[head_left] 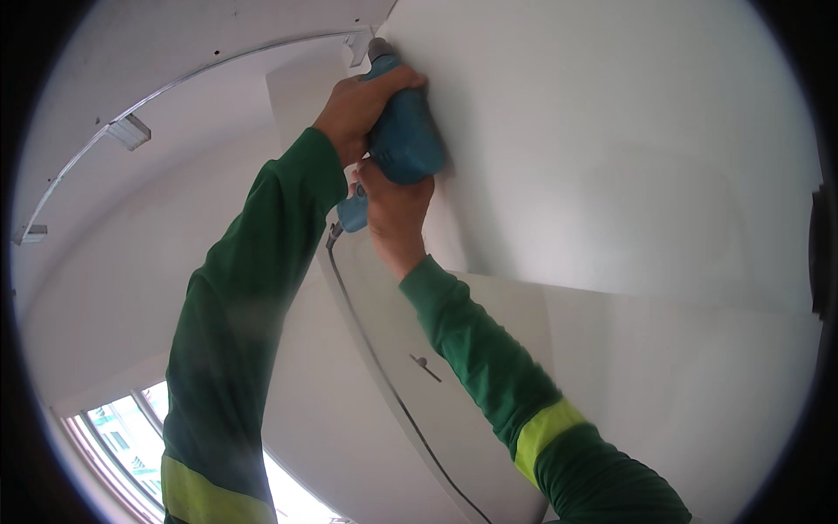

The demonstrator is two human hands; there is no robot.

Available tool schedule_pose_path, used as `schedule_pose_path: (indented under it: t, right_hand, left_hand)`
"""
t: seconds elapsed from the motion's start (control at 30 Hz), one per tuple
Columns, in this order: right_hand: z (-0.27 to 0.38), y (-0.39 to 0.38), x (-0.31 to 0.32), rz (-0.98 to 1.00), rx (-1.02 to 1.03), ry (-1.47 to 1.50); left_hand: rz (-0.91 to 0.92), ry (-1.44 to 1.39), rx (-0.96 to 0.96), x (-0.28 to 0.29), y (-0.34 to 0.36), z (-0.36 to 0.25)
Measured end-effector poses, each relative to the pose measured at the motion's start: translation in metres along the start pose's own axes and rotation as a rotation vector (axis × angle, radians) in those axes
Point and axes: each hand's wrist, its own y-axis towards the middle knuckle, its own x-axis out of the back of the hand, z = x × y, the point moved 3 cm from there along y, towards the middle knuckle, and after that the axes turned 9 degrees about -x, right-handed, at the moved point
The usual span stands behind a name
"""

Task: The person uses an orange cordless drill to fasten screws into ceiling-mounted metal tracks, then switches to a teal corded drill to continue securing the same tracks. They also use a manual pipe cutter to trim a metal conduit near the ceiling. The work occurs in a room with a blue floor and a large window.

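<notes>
Overhead, a blue corded power tool (407, 140) points up at the end of a thin metal track (229, 58), near a small bracket (356, 47). My left hand (349, 115) is closed round the upper body of the tool, just below its grey front end. My right hand (397, 218) grips the tool lower down, under the body. The tool's exact tip is too small to make out. A dark cord (367, 349) hangs from the tool's lower end.
A large white panel (628, 105) fills the upper right, beside the tool. More brackets (129, 131) sit along the curved track at the left. A window (118, 437) is low on the left. A small handle-like fitting (422, 363) shows on the pale surface below.
</notes>
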Motion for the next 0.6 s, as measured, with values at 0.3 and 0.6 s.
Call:
schedule_pose_path:
  t: [0.3, 0.6]
  right_hand:
    - [0.0031, -0.0015, 0.0032, 0.004, 0.002, -0.05]
    - [0.0025, -0.0025, 0.0031, -0.031, -0.005, -0.052]
  left_hand:
    - [0.034, -0.022, -0.008, -0.0005, -0.0001, 0.0013]
    - [0.016, -0.024, 0.006, 0.0005, 0.0013, 0.0027]
